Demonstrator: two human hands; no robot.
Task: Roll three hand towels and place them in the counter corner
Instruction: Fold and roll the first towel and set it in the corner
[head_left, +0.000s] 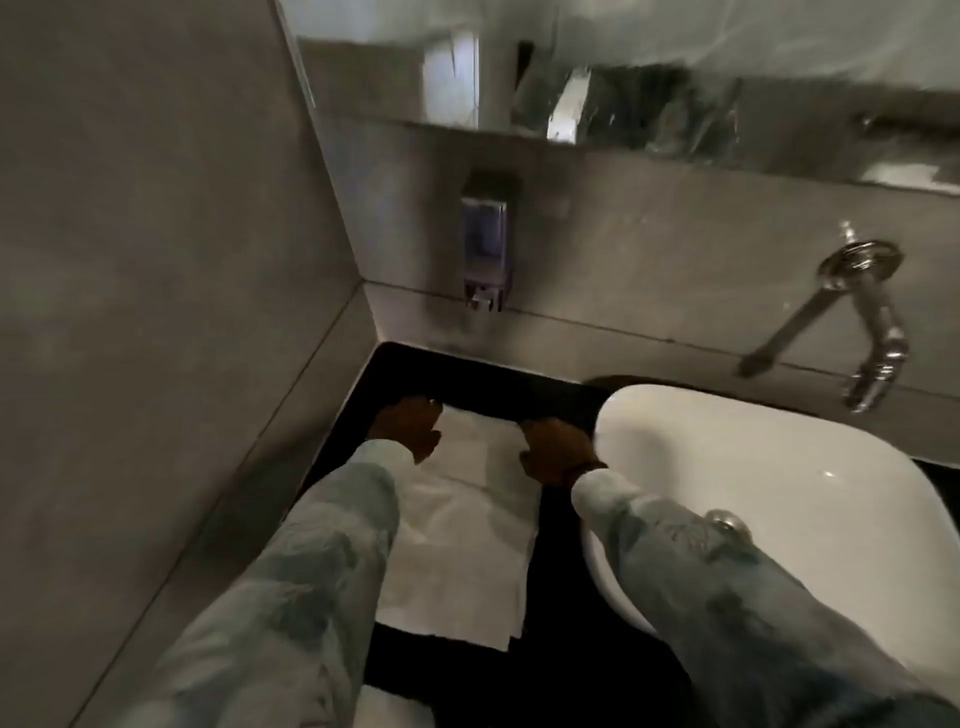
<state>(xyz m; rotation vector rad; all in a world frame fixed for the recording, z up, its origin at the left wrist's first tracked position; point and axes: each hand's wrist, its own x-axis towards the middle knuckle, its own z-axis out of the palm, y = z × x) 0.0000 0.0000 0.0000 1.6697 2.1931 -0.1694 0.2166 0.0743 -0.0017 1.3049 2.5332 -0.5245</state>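
Single head-worn view, steeply down and forward, close over the black counter (561, 613) corner.

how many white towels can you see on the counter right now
2: one towel spread flat on the black counter under both hands; a second white piece at the bottom edge, mostly hidden by the left sleeve.

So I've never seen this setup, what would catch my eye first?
Two hands, the left hand and right hand, press on the far end of a white towel spread flat on the black counter. Right of it sits a white basin, under a chrome wall tap.
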